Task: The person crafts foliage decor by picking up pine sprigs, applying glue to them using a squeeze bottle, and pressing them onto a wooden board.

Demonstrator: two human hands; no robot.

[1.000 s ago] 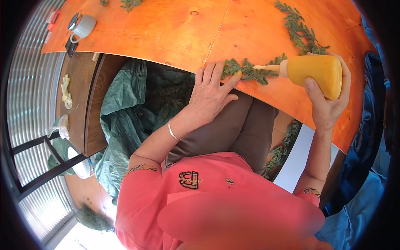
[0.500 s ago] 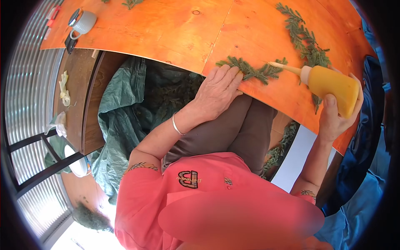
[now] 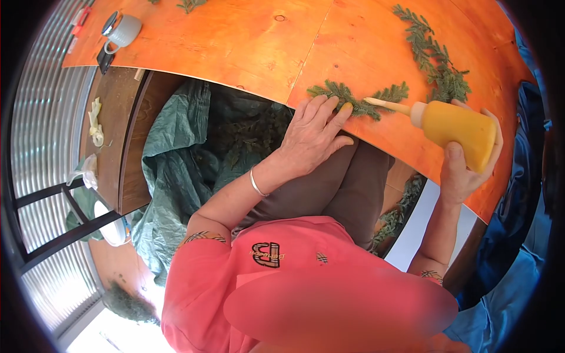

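At the table's near edge, my left hand holds a short green sprig with its fingertips, the thumb sticking out below the edge. My right hand is wrapped round a yellow squeeze bottle, which is tilted with its long pale nozzle pointing left. The nozzle tip is over the middle of the sprig, right of my left fingertips; whether they touch is unclear. A longer green garland lies on the orange table behind the bottle.
A grey mug stands at the back left beside a dark flat object. Green sheeting with dark foliage hangs below the edge. Blue fabric lies at the right, and more greenery is below the table.
The bottle first drew back right from the sprig, then came back left over it. My left fingers shifted on the sprig, and the thumb, tucked in half a second ago, sticks out again.
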